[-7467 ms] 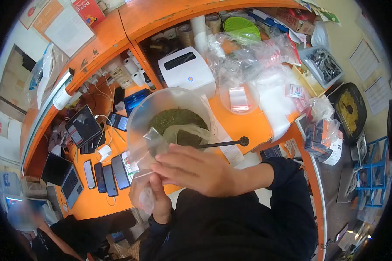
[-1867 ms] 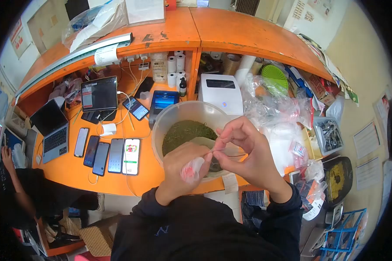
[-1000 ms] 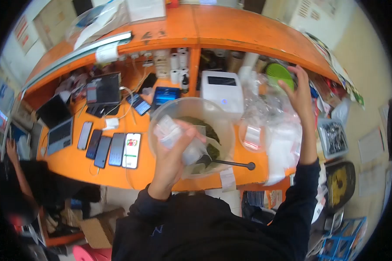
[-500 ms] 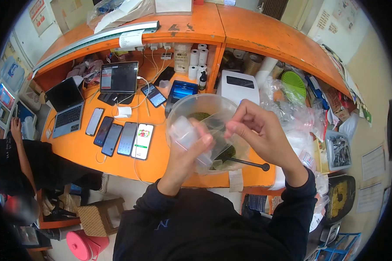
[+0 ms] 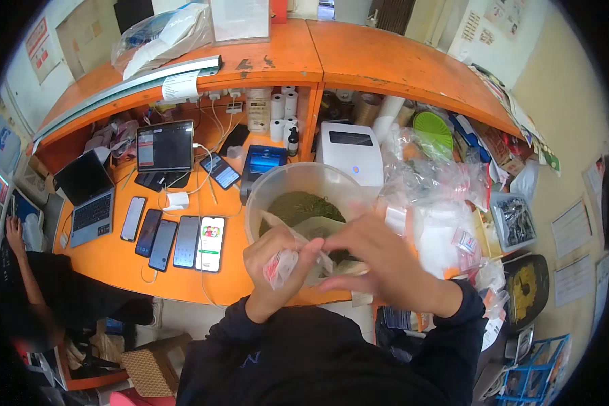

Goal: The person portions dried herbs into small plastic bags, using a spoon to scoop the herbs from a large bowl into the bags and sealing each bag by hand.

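Note:
My left hand is closed around a crumpled clear plastic bag with red print, and its thumb and index finger pinch the edge of another thin clear bag. Close on its right, my right hand has thumb and fingers apart, blurred by motion, near that bag's edge. Beyond both hands stands a translucent round tub with dark green chopped leaves in it. A pale, thin bag or sheet lies over part of the leaves. My right hand hides the tub's front right side.
Several phones, a laptop and a tablet are on the orange desk at left. A white printer stands behind the tub. Plastic bags pile up at right. Another person's arm shows at far left.
My right hand has come down and left, close beside my left hand, and its fingers have spread. The view has shifted, with the desk lying further left in it.

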Available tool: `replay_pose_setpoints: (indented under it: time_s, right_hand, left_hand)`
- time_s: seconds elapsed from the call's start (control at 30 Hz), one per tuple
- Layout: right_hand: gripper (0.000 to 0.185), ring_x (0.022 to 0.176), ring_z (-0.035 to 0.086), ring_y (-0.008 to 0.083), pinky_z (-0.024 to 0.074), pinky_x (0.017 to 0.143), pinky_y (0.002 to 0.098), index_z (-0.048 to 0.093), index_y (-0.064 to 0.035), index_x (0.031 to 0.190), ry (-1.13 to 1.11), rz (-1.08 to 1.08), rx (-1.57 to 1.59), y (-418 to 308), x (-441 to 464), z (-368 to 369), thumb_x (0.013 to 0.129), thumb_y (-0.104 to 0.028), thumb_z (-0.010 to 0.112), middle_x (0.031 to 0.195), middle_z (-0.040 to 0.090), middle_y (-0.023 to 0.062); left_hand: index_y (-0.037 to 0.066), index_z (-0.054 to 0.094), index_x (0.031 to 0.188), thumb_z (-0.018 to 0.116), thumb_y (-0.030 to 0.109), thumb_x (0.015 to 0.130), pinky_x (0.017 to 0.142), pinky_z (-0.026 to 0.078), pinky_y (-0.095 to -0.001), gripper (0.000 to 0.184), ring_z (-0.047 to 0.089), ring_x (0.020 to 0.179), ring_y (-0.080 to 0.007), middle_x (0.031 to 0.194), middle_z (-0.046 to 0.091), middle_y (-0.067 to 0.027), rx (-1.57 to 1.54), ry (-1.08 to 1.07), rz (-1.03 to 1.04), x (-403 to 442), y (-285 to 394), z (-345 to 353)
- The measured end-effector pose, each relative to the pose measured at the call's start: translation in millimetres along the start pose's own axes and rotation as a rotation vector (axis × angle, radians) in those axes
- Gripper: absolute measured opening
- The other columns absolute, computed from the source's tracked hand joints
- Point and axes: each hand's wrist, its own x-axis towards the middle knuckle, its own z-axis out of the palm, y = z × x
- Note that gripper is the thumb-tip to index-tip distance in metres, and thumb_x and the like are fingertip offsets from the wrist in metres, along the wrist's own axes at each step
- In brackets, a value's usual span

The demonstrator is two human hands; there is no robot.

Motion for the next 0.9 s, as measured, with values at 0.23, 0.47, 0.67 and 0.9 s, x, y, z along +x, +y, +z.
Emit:
replay_pose_setpoints:
  time_s: [0.23,0.47,0.67,0.9]
  right_hand:
    - [0.019,0.075,0.059,0.0261,0.0384,0.101,0.0491,0.057,-0.0062,0.085,-0.003,0.047,0.184,-3.8,-13.3,9.9,0.076,-0.015,0.071,0.074,0.056,0.0077]
    - [0.020,0.077,0.060,0.0283,0.0468,0.089,0.0420,0.057,-0.0055,0.087,0.095,0.015,0.008,6.4,-19.0,4.7,0.073,-0.009,0.071,0.077,0.057,0.0072]
    - [0.051,0.092,0.057,0.0291,0.0496,0.073,0.0369,0.048,-0.0053,0.122,0.024,0.085,0.113,-6.4,-9.5,20.1,0.075,-0.008,0.066,0.102,0.056,0.0128]
    - [0.038,0.074,0.065,0.0149,0.0511,0.069,0.0241,0.055,-0.0020,0.110,0.204,0.144,-0.012,-13.6,1.0,-4.1,0.075,0.010,0.062,0.093,0.064,0.0076]
  left_hand:
    - [0.006,0.056,0.063,0.082,0.011,0.062,0.045,0.039,-0.0270,0.027,0.053,0.049,-0.0204,0.057,0.053,-0.0066,-0.063,-0.185,0.192,3.4,1.0,-3.5]
    - [0.007,0.055,0.063,0.080,0.007,0.061,0.047,0.042,-0.0288,0.024,0.053,0.050,-0.0220,0.058,0.052,-0.0062,0.157,-0.261,0.397,12.1,17.6,-3.9]
    - [0.004,0.062,0.079,0.078,0.004,0.064,0.052,0.044,-0.0276,0.022,0.054,0.054,-0.0217,0.064,0.057,-0.0084,0.147,0.024,0.297,-2.0,22.8,2.8]
    - [0.010,0.067,0.100,0.080,0.010,0.064,0.058,0.046,-0.0227,0.038,0.057,0.061,-0.0162,0.106,0.063,-0.0142,0.302,-0.163,0.545,-2.9,13.0,-3.9]
